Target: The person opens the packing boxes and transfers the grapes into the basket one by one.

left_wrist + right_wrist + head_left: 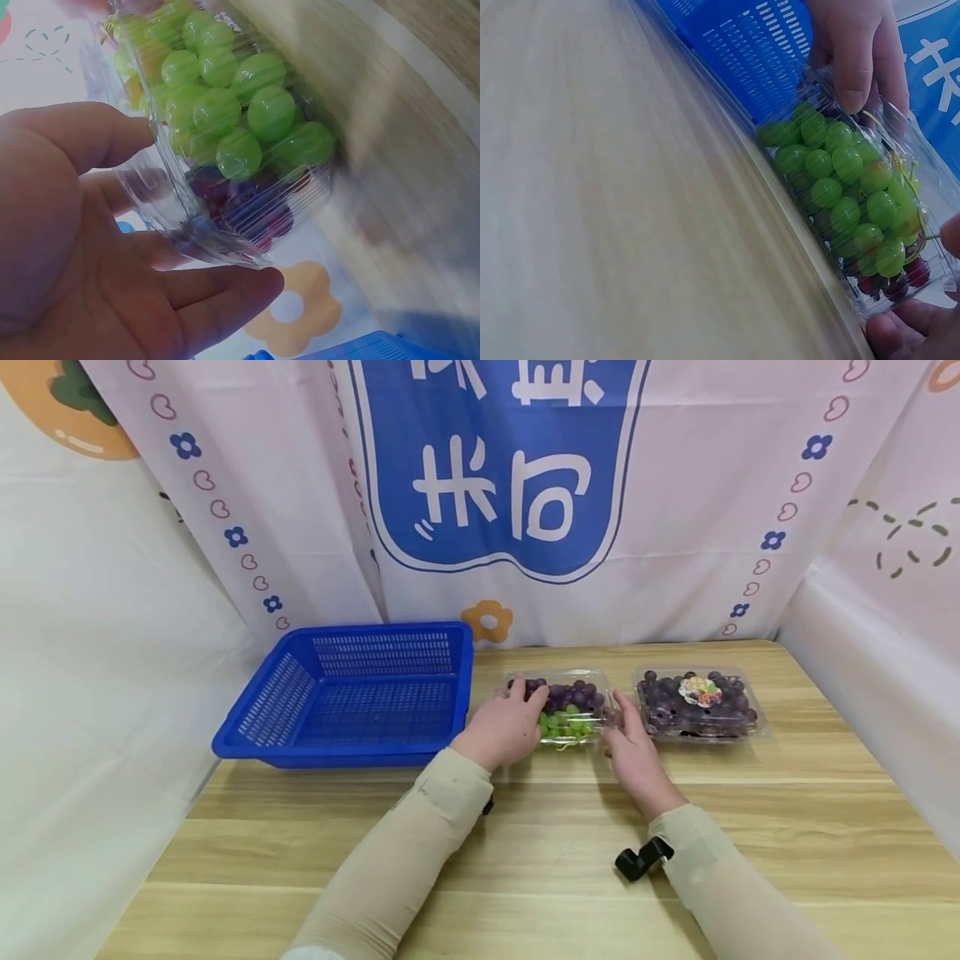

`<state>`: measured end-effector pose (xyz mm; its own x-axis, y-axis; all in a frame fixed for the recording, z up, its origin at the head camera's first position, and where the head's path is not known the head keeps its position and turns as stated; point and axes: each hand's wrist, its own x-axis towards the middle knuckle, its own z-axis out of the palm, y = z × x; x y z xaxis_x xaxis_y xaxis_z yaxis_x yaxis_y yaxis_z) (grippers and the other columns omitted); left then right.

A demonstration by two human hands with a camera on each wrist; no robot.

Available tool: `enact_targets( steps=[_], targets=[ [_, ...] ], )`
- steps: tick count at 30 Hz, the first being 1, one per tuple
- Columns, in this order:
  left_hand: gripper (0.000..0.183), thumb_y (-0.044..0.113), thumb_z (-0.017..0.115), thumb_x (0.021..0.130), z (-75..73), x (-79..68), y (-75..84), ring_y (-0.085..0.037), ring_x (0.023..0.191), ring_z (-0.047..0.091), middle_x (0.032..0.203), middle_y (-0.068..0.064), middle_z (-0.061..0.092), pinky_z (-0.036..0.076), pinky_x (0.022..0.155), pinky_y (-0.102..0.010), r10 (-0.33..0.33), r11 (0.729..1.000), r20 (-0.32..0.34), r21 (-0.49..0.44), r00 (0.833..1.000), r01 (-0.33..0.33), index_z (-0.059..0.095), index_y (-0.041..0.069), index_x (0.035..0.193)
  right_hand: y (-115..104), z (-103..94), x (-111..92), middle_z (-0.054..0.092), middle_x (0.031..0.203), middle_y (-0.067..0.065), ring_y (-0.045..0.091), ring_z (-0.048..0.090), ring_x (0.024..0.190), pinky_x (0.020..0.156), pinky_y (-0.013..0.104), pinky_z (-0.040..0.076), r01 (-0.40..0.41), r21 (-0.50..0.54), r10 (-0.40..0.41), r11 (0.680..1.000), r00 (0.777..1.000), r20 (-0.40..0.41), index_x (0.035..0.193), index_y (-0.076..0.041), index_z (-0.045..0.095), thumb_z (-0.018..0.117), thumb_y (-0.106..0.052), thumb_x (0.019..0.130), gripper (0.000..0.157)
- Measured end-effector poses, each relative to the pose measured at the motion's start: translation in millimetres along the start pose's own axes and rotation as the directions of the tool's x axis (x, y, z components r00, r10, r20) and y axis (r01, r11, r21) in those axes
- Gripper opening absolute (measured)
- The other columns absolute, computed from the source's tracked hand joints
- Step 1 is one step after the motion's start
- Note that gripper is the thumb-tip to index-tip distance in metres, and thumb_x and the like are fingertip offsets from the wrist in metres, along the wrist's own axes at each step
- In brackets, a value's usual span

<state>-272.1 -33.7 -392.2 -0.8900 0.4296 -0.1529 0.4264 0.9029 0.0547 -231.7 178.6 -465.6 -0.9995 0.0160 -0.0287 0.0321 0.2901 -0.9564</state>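
Between the hands is a clear plastic box (592, 675) of grapes. Dark purple grapes (576, 695) fill its far part and green grapes (568, 724) its near part, with a thin stem (916, 176) at the edge. My left hand (504, 727) grips the box's left end, thumb on one side of the plastic edge and fingers on the other. At the right end, my right hand (636, 758) pinches a corner between thumb (950, 234) and fingers (900, 330). Both wrist views show the green grapes through the ribbed side wall.
A blue perforated basket (345, 752) stands at the left of the wooden table (555, 860). To the right sits a second clear box (757, 731) of dark grapes with a round label (700, 691). A printed curtain (675, 593) hangs behind the table's back edge.
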Motion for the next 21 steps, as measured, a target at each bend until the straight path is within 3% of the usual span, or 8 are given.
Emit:
enact_targets(
  steps=[3,5,8,12,14,19,21],
  targets=[
    [0.062,0.028,0.046,0.106,0.4,-0.2,0.8,-0.047,0.143,0.033,0.167,-0.020,0.011,0.058,0.074,-0.043,-0.002,1.000,0.006,-0.017,1.000,0.002,0.022,0.024,0.163,-0.4,-0.7,-0.1,0.014,0.167,0.014,0.042,0.027,0.146,0.112,0.060,0.031,-0.002,-0.017,0.002,1.000,1.000,0.007,0.164,-0.032,0.005,0.040,-0.019,0.106,0.069],
    [0.062,0.026,0.046,0.106,0.7,0.1,1.5,-0.048,0.144,0.030,0.167,-0.020,0.010,0.056,0.061,-0.037,-0.004,1.000,0.010,-0.025,1.000,0.004,0.021,0.023,0.163,-0.7,-0.7,-0.2,0.012,0.168,0.013,0.042,0.024,0.148,0.113,0.061,0.029,0.003,-0.020,-0.002,1.000,1.000,0.012,0.164,-0.032,0.005,0.040,-0.018,0.106,0.069],
    [0.061,0.024,0.044,0.107,0.4,-0.1,2.7,-0.049,0.145,0.027,0.167,-0.021,0.009,0.053,0.054,-0.034,-0.009,1.000,0.020,-0.029,1.000,0.009,0.020,0.022,0.163,-0.7,-0.6,-0.2,0.009,0.168,0.011,0.041,0.022,0.148,0.113,0.061,0.028,0.007,-0.024,-0.007,1.000,1.000,0.018,0.164,-0.031,0.005,0.040,-0.018,0.106,0.070],
    [0.060,0.021,0.042,0.108,-2.4,-1.2,3.5,-0.049,0.146,0.024,0.167,-0.021,0.009,0.058,0.063,-0.038,-0.023,0.998,0.035,-0.051,0.999,0.024,0.020,0.022,0.163,-1.0,0.4,0.3,0.009,0.169,0.008,0.040,0.027,0.146,0.111,0.059,0.033,0.019,-0.024,-0.019,1.000,1.000,0.016,0.164,-0.030,0.007,0.040,-0.016,0.104,0.070],
    [0.060,0.019,0.043,0.107,-4.2,-1.5,3.2,-0.049,0.146,0.024,0.167,-0.020,0.010,0.059,0.075,-0.044,-0.034,0.997,0.037,-0.062,0.999,0.036,0.021,0.023,0.163,-1.4,0.8,0.8,0.010,0.169,0.008,0.039,0.032,0.143,0.108,0.057,0.037,0.026,-0.024,-0.026,0.999,1.000,0.013,0.164,-0.030,0.009,0.040,-0.015,0.103,0.070],
    [0.064,0.018,0.047,0.105,-7.6,-2.4,1.2,-0.047,0.147,0.024,0.167,-0.018,0.012,0.050,0.098,-0.054,-0.042,0.997,0.045,-0.068,0.998,0.045,0.020,0.025,0.163,-1.8,0.4,1.0,0.012,0.168,0.008,0.038,0.040,0.135,0.102,0.053,0.041,0.028,-0.032,-0.028,0.999,1.000,0.008,0.164,-0.029,0.012,0.040,-0.014,0.102,0.070],
    [0.065,0.021,0.047,0.105,-7.5,-3.2,0.2,-0.046,0.148,0.023,0.167,-0.018,0.011,0.048,0.101,-0.055,-0.032,0.997,0.048,-0.067,0.998,0.036,0.019,0.025,0.163,-1.4,0.1,0.1,0.011,0.168,0.008,0.039,0.039,0.137,0.104,0.055,0.039,0.024,-0.037,-0.024,0.999,1.000,0.011,0.164,-0.029,0.011,0.039,-0.014,0.102,0.070]
  ],
)
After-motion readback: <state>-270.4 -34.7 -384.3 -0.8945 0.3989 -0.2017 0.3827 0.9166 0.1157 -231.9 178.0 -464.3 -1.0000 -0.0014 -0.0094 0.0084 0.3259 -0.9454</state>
